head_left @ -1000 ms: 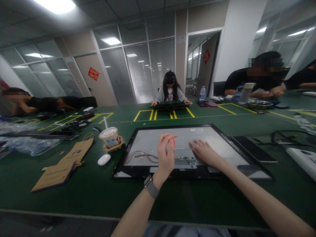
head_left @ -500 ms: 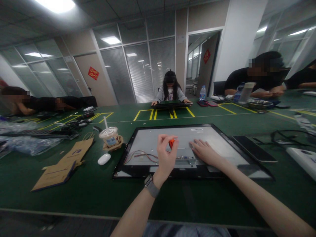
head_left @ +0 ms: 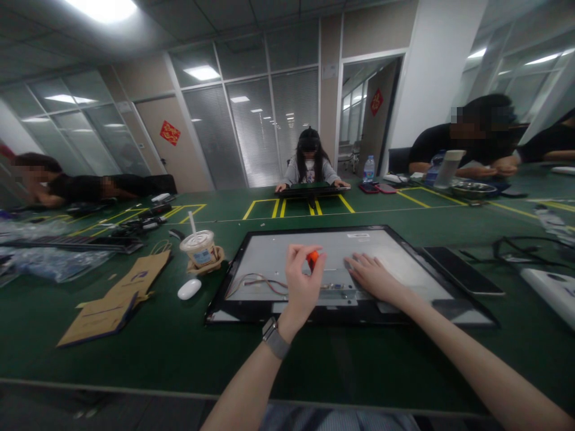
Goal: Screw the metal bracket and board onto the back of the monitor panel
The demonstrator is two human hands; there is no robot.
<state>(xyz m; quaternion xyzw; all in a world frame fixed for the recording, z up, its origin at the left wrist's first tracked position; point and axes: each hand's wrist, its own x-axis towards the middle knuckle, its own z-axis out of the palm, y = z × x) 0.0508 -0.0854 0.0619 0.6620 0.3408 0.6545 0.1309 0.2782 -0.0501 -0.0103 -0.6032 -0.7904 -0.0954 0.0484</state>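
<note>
The wide felt tabletop (head_left: pixel 171 353) is dark green, and thin yellow tape lines (head_left: pixel 296 206) draw rectangles on its far part. The flat monitor panel (head_left: pixel 269 257) has a black frame and a silver-grey metal back; thin red and white wires (head_left: pixel 256 280) lie on the grey. The small plastic tool handle (head_left: pixel 312 259) in the left hand (head_left: pixel 300 281) is bright orange. The woven watch strap (head_left: pixel 275 340) is grey. The oval computer mouse (head_left: pixel 189 290) is white, the flat paper bag (head_left: pixel 112 299) is brown with a dark blue edge, and the square paper sign (head_left: pixel 170 133) on the far door is red.
</note>
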